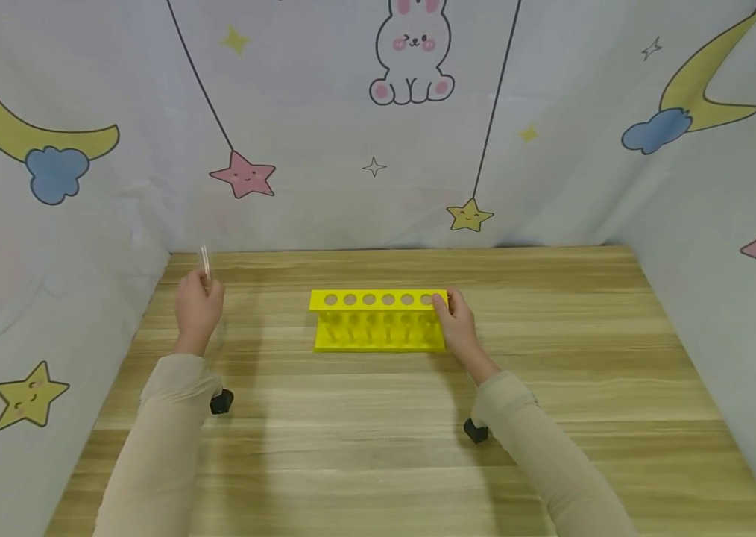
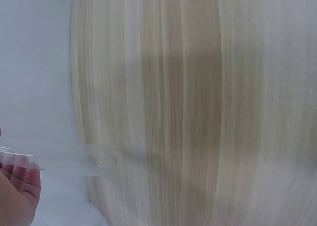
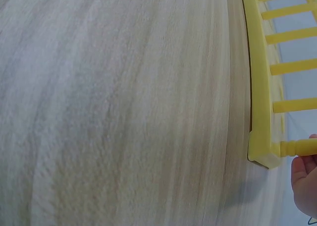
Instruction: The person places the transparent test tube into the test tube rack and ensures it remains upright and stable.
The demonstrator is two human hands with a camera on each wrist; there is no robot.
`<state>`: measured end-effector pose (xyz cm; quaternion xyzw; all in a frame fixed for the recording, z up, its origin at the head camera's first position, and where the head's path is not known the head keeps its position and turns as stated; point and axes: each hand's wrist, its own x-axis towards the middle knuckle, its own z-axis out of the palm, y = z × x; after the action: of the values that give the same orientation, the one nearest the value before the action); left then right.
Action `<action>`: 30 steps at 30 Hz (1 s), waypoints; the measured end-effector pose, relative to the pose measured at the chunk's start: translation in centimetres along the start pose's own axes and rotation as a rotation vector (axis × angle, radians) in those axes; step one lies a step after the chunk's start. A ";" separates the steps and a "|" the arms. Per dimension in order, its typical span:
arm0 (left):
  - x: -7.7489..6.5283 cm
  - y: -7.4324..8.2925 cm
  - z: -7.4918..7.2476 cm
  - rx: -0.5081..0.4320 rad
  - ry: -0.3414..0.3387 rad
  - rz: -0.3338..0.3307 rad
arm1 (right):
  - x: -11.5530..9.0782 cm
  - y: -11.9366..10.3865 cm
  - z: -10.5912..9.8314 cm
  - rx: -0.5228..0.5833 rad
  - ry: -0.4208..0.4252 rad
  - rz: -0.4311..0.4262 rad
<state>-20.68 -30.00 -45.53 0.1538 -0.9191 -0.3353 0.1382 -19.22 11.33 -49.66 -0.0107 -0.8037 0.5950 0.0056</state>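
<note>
A clear test tube (image 1: 206, 261) points upward from the fingers of my left hand (image 1: 199, 306), which pinches it above the left part of the table. In the left wrist view the tube (image 2: 74, 158) lies across the picture, its rounded end over the wood, and part of the left hand (image 2: 20, 191) shows at the edge. A yellow test tube rack (image 1: 379, 306) stands mid-table with a row of round holes along its top and pegs below. My right hand (image 1: 460, 324) grips its right end, thumb on the top plate; the right wrist view has the fingers beside the end post.
The wood-grain table (image 1: 364, 425) runs back to a white cloth backdrop (image 1: 324, 89) with cartoon prints, which also hangs along both sides. A black wrist device (image 1: 221, 402) sits by the left cuff and another black device (image 1: 476, 430) by the right cuff.
</note>
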 end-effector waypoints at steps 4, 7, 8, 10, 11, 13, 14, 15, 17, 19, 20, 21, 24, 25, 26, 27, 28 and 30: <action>0.0 0.3 0.0 -0.029 0.035 0.007 | 0.6 1.4 0.2 0.006 0.009 -0.016; 0.0 0.4 -0.1 -0.048 0.043 0.002 | 0.6 1.5 0.2 0.010 0.011 -0.025; -0.1 0.4 -0.1 -0.057 0.042 -0.001 | 0.6 1.5 0.2 0.011 0.010 -0.026; -0.1 0.5 -0.2 -0.072 0.035 -0.010 | 0.6 1.5 0.2 0.009 0.007 -0.029; -0.1 0.6 -0.2 -0.080 0.032 -0.015 | 0.6 1.5 0.2 0.010 0.006 -0.027; -0.2 0.7 -0.3 -0.097 0.025 -0.024 | 0.5 1.5 0.2 0.009 0.006 -0.029; -0.3 0.7 -0.4 -0.105 0.024 -0.029 | 0.6 1.5 0.2 0.009 0.005 -0.030; -0.3 0.8 -0.5 -0.111 0.025 -0.033 | 0.6 1.5 0.2 0.008 0.005 -0.031; -0.4 1.0 -0.5 -0.119 0.030 -0.040 | 0.6 1.5 0.2 0.013 0.004 -0.031; -0.6 1.0 -0.5 -0.129 0.041 -0.044 | 0.6 1.6 0.2 0.014 0.003 -0.032; -0.6 1.1 -0.5 -0.133 0.046 -0.047 | 0.6 1.6 0.2 0.012 0.003 -0.032; -0.7 1.1 -0.5 -0.137 0.048 -0.048 | 0.6 1.6 0.2 0.010 0.003 -0.032; -0.9 1.1 -0.5 -0.153 0.054 -0.052 | 0.6 1.6 0.2 0.006 0.003 -0.029; -0.9 1.2 -0.5 -0.154 0.053 -0.051 | 0.6 1.6 0.2 0.005 0.003 -0.028; -0.9 1.2 -0.5 -0.157 0.053 -0.051 | 0.6 1.6 0.2 0.002 0.003 -0.028; -1.0 1.2 -0.5 -0.161 0.054 -0.052 | 0.6 1.6 0.2 0.002 0.002 -0.027; -1.0 1.2 -0.5 -0.163 0.057 -0.052 | 0.6 1.6 0.2 0.001 0.002 -0.027; -1.0 1.3 -0.5 -0.166 0.060 -0.053 | 0.6 1.6 0.2 -0.001 0.003 -0.028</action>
<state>-19.81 -28.98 -44.49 0.1757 -0.8792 -0.4094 0.1690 -19.78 11.62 -51.29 -0.0005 -0.8039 0.5945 0.0151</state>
